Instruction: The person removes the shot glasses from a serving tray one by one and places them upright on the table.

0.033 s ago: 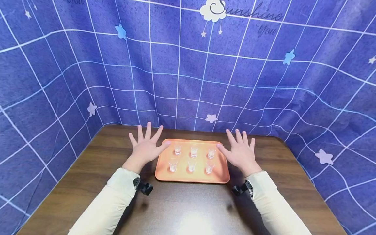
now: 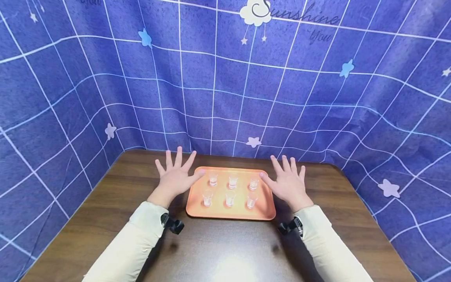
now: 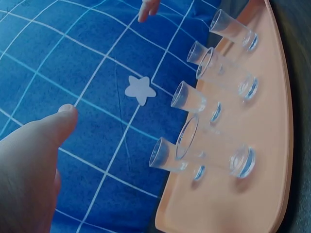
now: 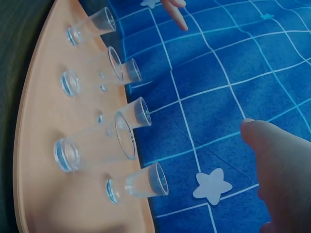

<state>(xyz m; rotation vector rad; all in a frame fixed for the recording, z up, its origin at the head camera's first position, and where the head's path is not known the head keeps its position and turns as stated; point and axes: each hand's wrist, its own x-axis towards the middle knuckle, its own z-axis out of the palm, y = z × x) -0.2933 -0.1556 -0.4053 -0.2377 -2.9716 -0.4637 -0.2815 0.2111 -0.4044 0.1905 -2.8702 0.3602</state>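
Several small clear shot glasses (image 2: 230, 199) stand upright in two rows on an orange tray (image 2: 218, 213). My left hand (image 2: 174, 181) is held with its fingers spread by the tray's left side, the thumb overlapping the tray's corner in the head view. On the other side, my right hand (image 2: 289, 185) is likewise spread, its thumb overlapping the tray's right edge near a back-row glass (image 2: 253, 184). Neither hand holds anything. The left wrist view shows the left thumb (image 3: 63, 119) apart from the glasses, and the right wrist view shows the right thumb (image 4: 262, 138) apart from them too.
The tray lies on a dark brown wooden table (image 2: 225, 243). A blue curtain with white grid lines (image 2: 197, 94) hangs behind the table and along both sides. Each wrist wears a black camera, one on the left (image 2: 172, 225) and one on the right (image 2: 290, 226).
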